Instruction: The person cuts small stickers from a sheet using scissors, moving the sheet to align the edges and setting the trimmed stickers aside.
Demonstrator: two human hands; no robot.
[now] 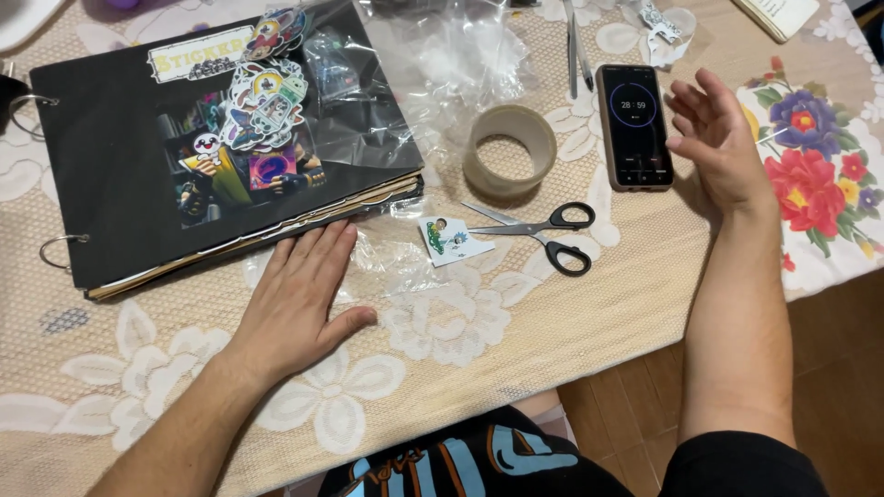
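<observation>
my left hand [299, 308] lies flat and empty on the bench [571, 313], fingertips just short of the black sticker album [120, 175]. my right hand [716, 138], fingers loose and holding nothing, hovers beside the phone [633, 127], with scissors [539, 230] and tape roll [509, 150] between.

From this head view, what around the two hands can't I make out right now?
- Album: inner pages hidden by its closed black cover; only page edges show.
- Table under the left hand: covered by the flat palm.
- Objects at the top edge: a white thing near the pens is cut off by the frame.
- Sticker: picture too small to read.
- Right hand: whether it touches the phone is unclear.
- Clear plastic: contents, if any, lost in glare.
</observation>
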